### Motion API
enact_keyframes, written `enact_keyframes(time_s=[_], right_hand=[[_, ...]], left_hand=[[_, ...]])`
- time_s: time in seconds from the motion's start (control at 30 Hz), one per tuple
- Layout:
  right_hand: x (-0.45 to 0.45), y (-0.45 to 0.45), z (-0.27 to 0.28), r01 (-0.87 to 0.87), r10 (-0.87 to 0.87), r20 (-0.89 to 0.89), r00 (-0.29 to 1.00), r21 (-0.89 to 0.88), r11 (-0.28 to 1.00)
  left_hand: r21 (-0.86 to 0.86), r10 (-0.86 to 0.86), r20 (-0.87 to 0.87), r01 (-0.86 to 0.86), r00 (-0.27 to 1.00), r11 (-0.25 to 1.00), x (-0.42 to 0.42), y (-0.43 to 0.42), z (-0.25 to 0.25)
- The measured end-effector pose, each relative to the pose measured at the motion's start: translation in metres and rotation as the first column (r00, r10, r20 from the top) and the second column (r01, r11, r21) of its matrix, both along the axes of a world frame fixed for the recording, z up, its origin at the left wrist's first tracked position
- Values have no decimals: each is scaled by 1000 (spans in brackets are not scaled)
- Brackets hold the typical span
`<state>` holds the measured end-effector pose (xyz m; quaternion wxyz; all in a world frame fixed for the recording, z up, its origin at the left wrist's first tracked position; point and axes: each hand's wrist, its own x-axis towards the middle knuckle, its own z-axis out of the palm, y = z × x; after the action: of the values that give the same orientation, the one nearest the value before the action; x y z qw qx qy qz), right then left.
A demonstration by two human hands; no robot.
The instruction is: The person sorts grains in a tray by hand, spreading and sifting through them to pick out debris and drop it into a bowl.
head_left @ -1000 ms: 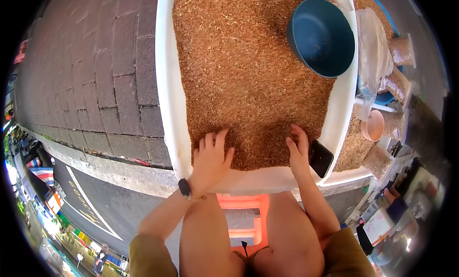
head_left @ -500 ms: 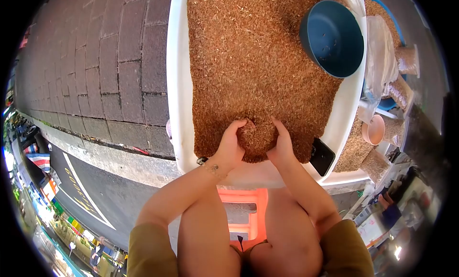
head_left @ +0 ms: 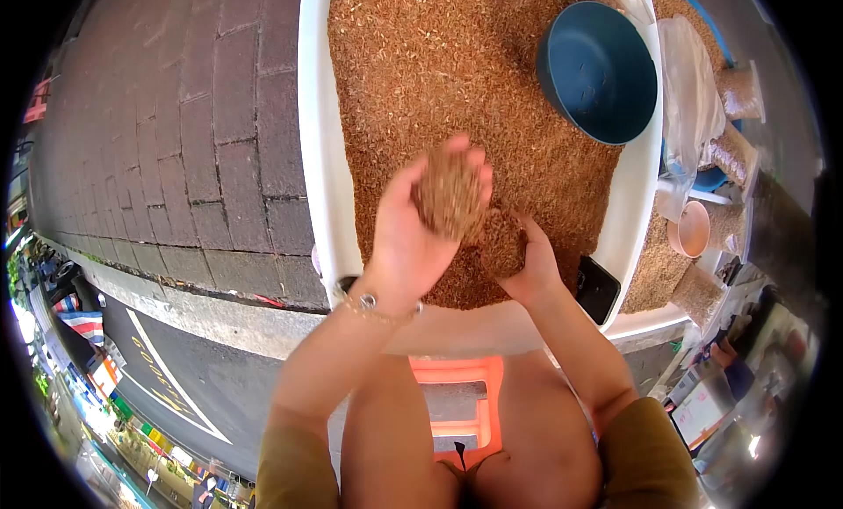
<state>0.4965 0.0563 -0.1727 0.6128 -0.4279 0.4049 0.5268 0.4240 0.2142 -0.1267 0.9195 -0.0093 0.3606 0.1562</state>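
A broad layer of small, dry brown flakes (head_left: pixel 474 70) covers the white tray (head_left: pixel 318 158) before me; their exact kind I cannot tell. My left hand (head_left: pixel 421 219), palm up and cupped, is raised over the near part of the layer and carries a heap of the flakes, blurred by motion. Lower and to its right, my right hand (head_left: pixel 534 267) is curled at the near edge of the layer with flakes in its palm; some of its fingers are hidden among them. A bracelet circles my left wrist.
A dark blue bowl (head_left: pixel 606 74) sits on the flakes at the tray's right. A black phone (head_left: pixel 597 289) lies in the near right corner. Beyond the right rim are bags, a pink cup (head_left: pixel 690 230) and a blue-rimmed container (head_left: pixel 716 35). An orange stool (head_left: pixel 492 395) is below me.
My left hand has lifted away from my right and turned palm up, bringing a heap of flakes with it. My right hand has stayed low, shifting slightly right.
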Motion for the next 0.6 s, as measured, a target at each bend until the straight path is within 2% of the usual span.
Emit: enact_keyframes(time_s=[0.03, 0.07, 0.13, 0.17, 0.27, 0.37, 0.4, 0.53, 0.6], right_hand=[[2, 3, 3, -16, 16, 21, 1000, -21, 1000], [5, -2, -6, -52, 52, 1, 999, 95, 994], [4, -2, -6, -43, 43, 4, 999, 34, 999], [3, 0, -4, -35, 35, 5, 999, 5, 999], [-3, -10, -13, -24, 26, -15, 1000, 120, 993], [-8, -11, -11, -17, 19, -62, 998, 38, 999], [-11, -17, -17, -4, 8, -73, 997, 61, 998], [-12, -13, -17, -8, 8, -61, 998, -6, 1000], [-14, -10, -18, 6, -7, -45, 999, -23, 1000]], left_hand=[[86, 11, 82, -18, 997, 996, 15, 16, 13], [140, 36, 58, -44, 998, 989, 22, 23, 12], [259, 87, 22, -90, 996, 962, 33, 35, 12], [230, 34, -17, -29, 999, 973, 30, 33, 9], [115, -109, -118, 123, 987, 986, -1, 6, -19], [-51, -167, -270, 159, 948, 986, -43, -32, -51], [-87, -187, -317, 168, 930, 982, -53, -43, -57], [-161, -232, -382, 183, 895, 970, -69, -64, -64], [-139, -251, -399, 212, 882, 967, -69, -63, -71]])
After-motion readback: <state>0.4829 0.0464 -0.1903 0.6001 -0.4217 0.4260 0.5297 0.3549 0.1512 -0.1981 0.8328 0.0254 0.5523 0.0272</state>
